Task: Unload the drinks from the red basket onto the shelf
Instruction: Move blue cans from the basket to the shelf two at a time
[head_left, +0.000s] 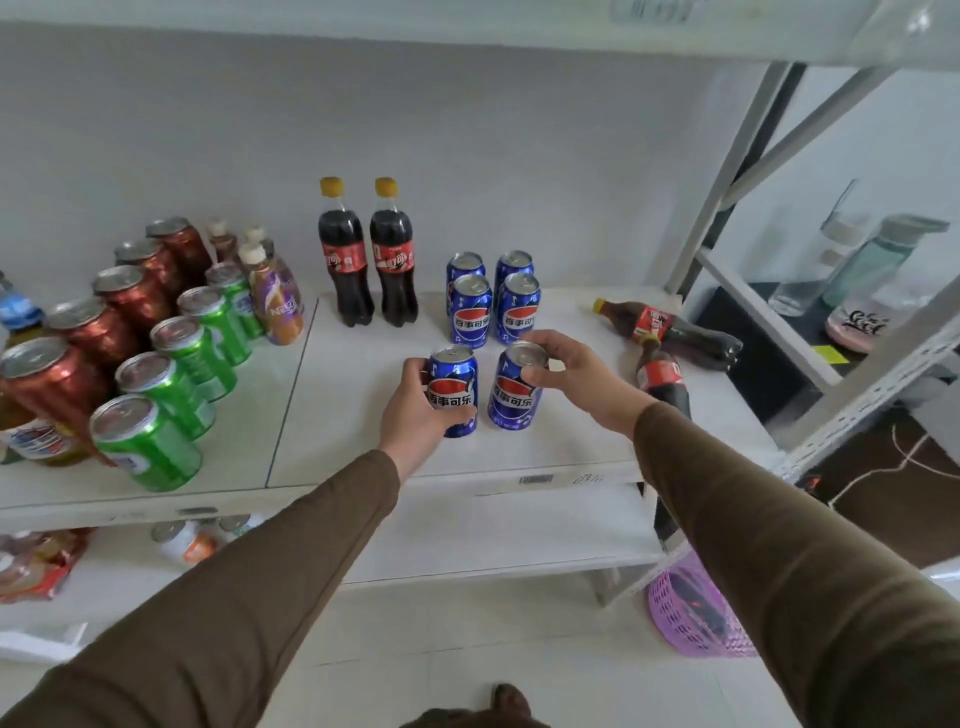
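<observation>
Two blue Pepsi cans stand near the front of the white shelf (363, 415). My left hand (413, 410) wraps around the left can (454, 384). My right hand (571, 374) grips the top of the right can (517, 392). Behind them several more blue cans (493, 301) stand in two rows. Two upright cola bottles (369, 260) with yellow caps stand further back. To the right, two cola bottles (670, 338) lie on their sides. No red basket is in view.
Rows of green cans (171, 384) and red cans (93, 332) fill the shelf's left side, with milk-tea bottles (275, 296) behind. A purple basket (691, 608) sits on the floor at lower right. The shelf's metal frame (727, 182) rises on the right. A lower shelf holds snacks.
</observation>
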